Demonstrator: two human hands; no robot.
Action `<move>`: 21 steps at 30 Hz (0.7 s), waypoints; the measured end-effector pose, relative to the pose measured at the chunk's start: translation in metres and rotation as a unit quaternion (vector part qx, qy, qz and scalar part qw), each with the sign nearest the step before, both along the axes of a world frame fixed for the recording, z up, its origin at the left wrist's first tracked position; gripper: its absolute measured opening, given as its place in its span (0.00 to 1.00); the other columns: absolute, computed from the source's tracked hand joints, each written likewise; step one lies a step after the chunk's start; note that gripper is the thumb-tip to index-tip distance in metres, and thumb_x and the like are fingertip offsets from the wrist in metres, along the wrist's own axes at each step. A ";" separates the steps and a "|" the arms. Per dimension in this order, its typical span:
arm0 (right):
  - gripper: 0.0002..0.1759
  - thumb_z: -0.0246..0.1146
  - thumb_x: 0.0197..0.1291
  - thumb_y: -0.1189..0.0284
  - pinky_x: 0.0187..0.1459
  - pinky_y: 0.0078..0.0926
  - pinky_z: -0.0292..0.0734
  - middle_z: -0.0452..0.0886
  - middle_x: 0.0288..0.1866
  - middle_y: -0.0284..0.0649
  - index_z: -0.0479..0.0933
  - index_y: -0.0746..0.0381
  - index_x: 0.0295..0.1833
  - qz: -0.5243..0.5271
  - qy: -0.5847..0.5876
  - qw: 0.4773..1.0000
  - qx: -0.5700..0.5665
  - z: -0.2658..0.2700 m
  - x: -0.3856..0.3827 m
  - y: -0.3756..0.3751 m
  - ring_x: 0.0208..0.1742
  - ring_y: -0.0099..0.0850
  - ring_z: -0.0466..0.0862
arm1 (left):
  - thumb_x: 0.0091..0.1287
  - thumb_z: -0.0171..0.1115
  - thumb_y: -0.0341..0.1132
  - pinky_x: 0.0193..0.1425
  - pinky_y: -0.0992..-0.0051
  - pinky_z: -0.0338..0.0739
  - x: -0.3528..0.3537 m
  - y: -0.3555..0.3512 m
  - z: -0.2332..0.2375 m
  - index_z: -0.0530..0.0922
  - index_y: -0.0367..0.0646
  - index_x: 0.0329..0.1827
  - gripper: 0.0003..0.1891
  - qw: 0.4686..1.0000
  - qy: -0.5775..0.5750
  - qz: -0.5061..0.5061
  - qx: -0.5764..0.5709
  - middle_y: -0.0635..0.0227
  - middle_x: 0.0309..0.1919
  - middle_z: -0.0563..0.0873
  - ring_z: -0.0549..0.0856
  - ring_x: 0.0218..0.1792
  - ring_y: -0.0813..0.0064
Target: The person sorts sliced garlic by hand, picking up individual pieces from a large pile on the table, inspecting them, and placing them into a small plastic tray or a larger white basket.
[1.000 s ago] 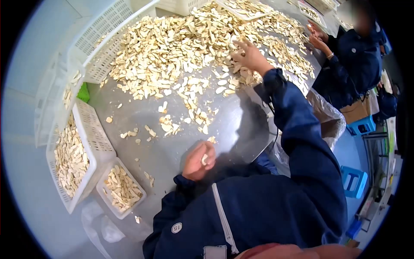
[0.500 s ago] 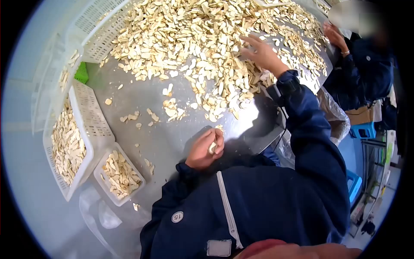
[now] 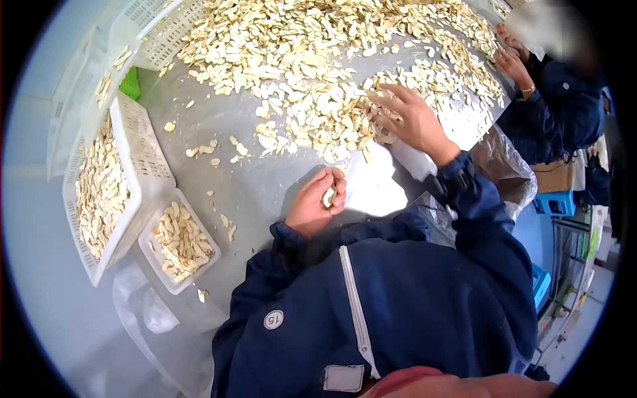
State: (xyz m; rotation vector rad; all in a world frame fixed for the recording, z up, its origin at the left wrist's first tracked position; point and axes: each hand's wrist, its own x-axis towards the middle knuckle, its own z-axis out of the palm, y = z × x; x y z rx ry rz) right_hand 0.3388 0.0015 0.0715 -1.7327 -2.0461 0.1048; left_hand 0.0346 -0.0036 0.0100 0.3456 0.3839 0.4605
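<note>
A wide heap of pale dried slices covers the far part of the grey metal table. My right hand lies flat on the near edge of the heap, fingers spread over the slices. My left hand rests close to my chest on the table, fingers curled around one pale slice. Both arms are in dark blue sleeves.
A large white slotted crate holding slices stands at the left, with a small white basket of slices beside it. More white crates stand at the far left. Another person's hands work at the heap's right side. A clear plastic bag hangs by the table edge.
My right hand has dragged a mass of slices from the heap toward me. My left hand stayed curled on its slice and shifted slightly nearer the pulled slices.
</note>
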 end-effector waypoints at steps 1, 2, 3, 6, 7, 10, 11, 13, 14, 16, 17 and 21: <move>0.22 0.72 0.66 0.63 0.65 0.46 0.80 0.80 0.72 0.46 0.85 0.49 0.66 0.011 -0.020 1.000 0.001 -0.003 0.000 -0.018 0.68 0.48 0.82 | 0.87 0.47 0.37 0.35 0.77 0.70 0.000 0.000 0.001 0.73 0.40 0.56 0.10 1.000 0.001 -0.002 0.003 0.68 0.40 0.77 0.75 0.33 0.78; 0.22 0.73 0.65 0.65 0.64 0.46 0.81 0.80 0.72 0.45 0.85 0.49 0.65 0.021 -0.040 0.999 0.002 -0.007 0.003 -0.029 0.68 0.47 0.82 | 0.87 0.47 0.37 0.36 0.77 0.70 0.000 0.000 0.002 0.73 0.40 0.56 0.10 1.000 0.003 -0.004 0.007 0.68 0.40 0.77 0.74 0.33 0.78; 0.21 0.72 0.65 0.67 0.64 0.45 0.81 0.81 0.70 0.45 0.86 0.50 0.64 -0.001 -0.063 0.998 0.014 -0.011 0.009 -0.033 0.67 0.47 0.83 | 0.87 0.47 0.37 0.36 0.77 0.70 0.001 0.000 0.001 0.73 0.40 0.56 0.10 1.000 -0.001 -0.005 0.006 0.68 0.40 0.77 0.74 0.33 0.78; 0.18 0.71 0.65 0.70 0.63 0.43 0.81 0.85 0.64 0.44 0.87 0.52 0.60 -0.062 -0.077 0.994 0.048 -0.016 0.019 -0.029 0.64 0.46 0.84 | 0.87 0.47 0.37 0.36 0.77 0.71 0.001 0.000 -0.003 0.73 0.40 0.56 0.10 1.000 -0.016 -0.006 0.009 0.69 0.40 0.77 0.75 0.33 0.78; 0.16 0.70 0.65 0.71 0.63 0.42 0.81 0.86 0.62 0.44 0.88 0.53 0.59 -0.076 -0.044 0.995 0.056 -0.015 0.016 -0.019 0.63 0.46 0.84 | 0.87 0.47 0.37 0.36 0.77 0.71 0.001 0.000 -0.005 0.73 0.40 0.55 0.10 1.000 -0.021 -0.004 0.011 0.69 0.40 0.77 0.75 0.34 0.78; 0.12 0.69 0.66 0.71 0.58 0.40 0.81 0.89 0.51 0.39 0.89 0.55 0.53 -0.029 0.053 0.996 0.063 -0.008 -0.024 0.016 0.53 0.44 0.85 | 0.87 0.47 0.37 0.37 0.76 0.71 -0.001 0.000 -0.008 0.74 0.40 0.56 0.10 1.000 -0.020 0.000 0.009 0.69 0.40 0.77 0.75 0.34 0.78; 0.11 0.70 0.66 0.69 0.57 0.40 0.82 0.89 0.50 0.38 0.89 0.54 0.52 -0.009 0.037 0.997 0.066 -0.008 -0.042 0.027 0.52 0.43 0.85 | 0.87 0.47 0.37 0.37 0.76 0.71 0.000 0.000 -0.008 0.74 0.40 0.56 0.10 1.000 -0.019 0.002 0.008 0.69 0.40 0.77 0.75 0.34 0.78; 0.10 0.71 0.65 0.67 0.54 0.40 0.82 0.89 0.48 0.38 0.90 0.54 0.50 0.004 -0.003 0.997 0.074 -0.015 -0.065 0.044 0.49 0.43 0.85 | 0.87 0.48 0.37 0.37 0.76 0.71 0.000 -0.001 -0.007 0.74 0.40 0.56 0.10 1.000 -0.021 0.010 0.007 0.68 0.40 0.78 0.75 0.35 0.78; 0.10 0.71 0.64 0.67 0.52 0.40 0.82 0.89 0.47 0.38 0.90 0.54 0.50 -0.003 -0.026 0.997 0.079 -0.024 -0.074 0.050 0.48 0.43 0.85 | 0.87 0.48 0.37 0.37 0.76 0.71 0.000 -0.002 -0.007 0.75 0.41 0.56 0.10 1.000 -0.022 0.014 0.006 0.68 0.40 0.78 0.76 0.35 0.78; 0.10 0.71 0.64 0.66 0.49 0.40 0.82 0.90 0.45 0.39 0.90 0.55 0.49 -0.013 -0.051 0.996 0.070 -0.028 -0.081 0.054 0.45 0.44 0.85 | 0.87 0.49 0.38 0.37 0.76 0.71 -0.001 -0.003 -0.008 0.75 0.41 0.56 0.10 1.000 -0.023 0.015 0.012 0.68 0.41 0.79 0.76 0.35 0.78; 0.09 0.71 0.64 0.66 0.48 0.39 0.82 0.90 0.44 0.39 0.90 0.55 0.48 -0.014 -0.055 0.997 0.058 -0.027 -0.078 0.052 0.45 0.44 0.85 | 0.86 0.49 0.38 0.37 0.76 0.71 -0.001 -0.002 -0.009 0.75 0.41 0.56 0.11 0.999 -0.025 0.016 0.014 0.68 0.41 0.79 0.76 0.35 0.77; 0.12 0.70 0.67 0.66 0.45 0.41 0.83 0.91 0.43 0.45 0.89 0.57 0.52 -0.081 0.047 0.995 0.019 -0.019 -0.055 0.020 0.41 0.47 0.88 | 0.86 0.50 0.41 0.37 0.77 0.71 0.000 -0.002 -0.014 0.75 0.42 0.55 0.12 0.999 -0.030 0.011 0.014 0.69 0.41 0.79 0.76 0.35 0.78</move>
